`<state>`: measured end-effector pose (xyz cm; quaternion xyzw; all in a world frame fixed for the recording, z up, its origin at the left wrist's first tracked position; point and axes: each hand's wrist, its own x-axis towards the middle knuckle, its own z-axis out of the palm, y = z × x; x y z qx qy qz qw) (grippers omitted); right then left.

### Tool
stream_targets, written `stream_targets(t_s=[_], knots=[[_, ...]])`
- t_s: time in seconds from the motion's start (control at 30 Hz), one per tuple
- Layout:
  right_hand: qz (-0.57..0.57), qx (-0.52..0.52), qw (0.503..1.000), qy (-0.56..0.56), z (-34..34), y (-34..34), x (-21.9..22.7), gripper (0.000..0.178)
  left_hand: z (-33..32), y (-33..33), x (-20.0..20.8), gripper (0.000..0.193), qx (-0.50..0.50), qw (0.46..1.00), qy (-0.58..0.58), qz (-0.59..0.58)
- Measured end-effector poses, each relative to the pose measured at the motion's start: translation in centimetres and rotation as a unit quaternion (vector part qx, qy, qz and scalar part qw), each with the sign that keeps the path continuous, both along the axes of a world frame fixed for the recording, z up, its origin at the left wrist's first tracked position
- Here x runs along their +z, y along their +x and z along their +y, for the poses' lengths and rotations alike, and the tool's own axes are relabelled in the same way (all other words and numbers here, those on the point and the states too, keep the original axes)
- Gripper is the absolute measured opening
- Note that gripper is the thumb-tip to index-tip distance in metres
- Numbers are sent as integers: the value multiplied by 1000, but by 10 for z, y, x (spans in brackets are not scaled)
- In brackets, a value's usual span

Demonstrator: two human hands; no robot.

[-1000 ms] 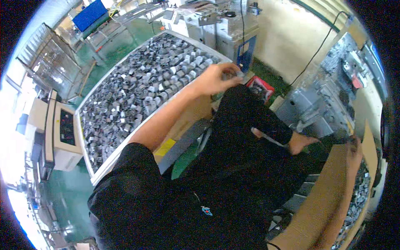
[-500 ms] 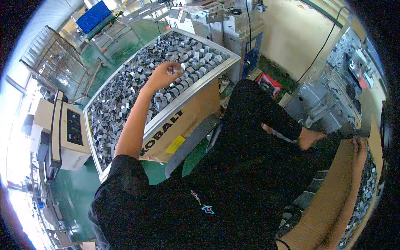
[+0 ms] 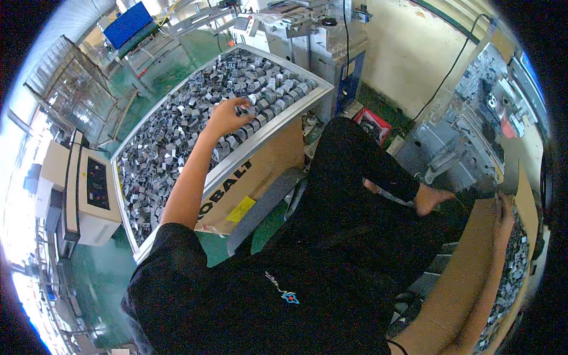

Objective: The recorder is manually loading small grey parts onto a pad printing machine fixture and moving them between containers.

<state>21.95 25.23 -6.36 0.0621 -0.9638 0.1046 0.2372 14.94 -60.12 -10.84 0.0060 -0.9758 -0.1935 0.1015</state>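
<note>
While the left hand curls at the grey pieces, right hand at the cardboard box, can't tell either grip

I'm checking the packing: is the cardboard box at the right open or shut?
Open: the cardboard box has a raised flap, and small grey pieces show inside.

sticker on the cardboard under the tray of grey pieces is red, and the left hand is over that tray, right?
The sticker is yellow, not red, as the head view shows. It is on the cardboard under the tray of grey pieces, and the left hand is over that tray.
</note>
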Motion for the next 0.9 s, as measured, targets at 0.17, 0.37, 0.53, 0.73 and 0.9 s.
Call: stream_targets(t_s=[0.17, 0.37, 0.53, 0.73, 0.9], knots=[[13, 77, 983, -165, 15, 2, -7, 32, 9, 4, 9, 45, 4, 992, -48, 117], [90, 1, 996, 25, 13, -3, 1, 32, 75, 3, 55, 25, -29, 971, 52, 230], [59, -6, 991, -123, -14, 5, 7, 37, 182, -14, 75, 25, -164, 938, 224, 208], [-71, -31, 996, -36, -15, 12, 4, 44, 345, -29, 101, 38, -333, 881, 311, 128], [-35, -22, 999, 16, -29, 16, 11, 42, 456, -71, 120, 29, -475, 833, 250, 135]])
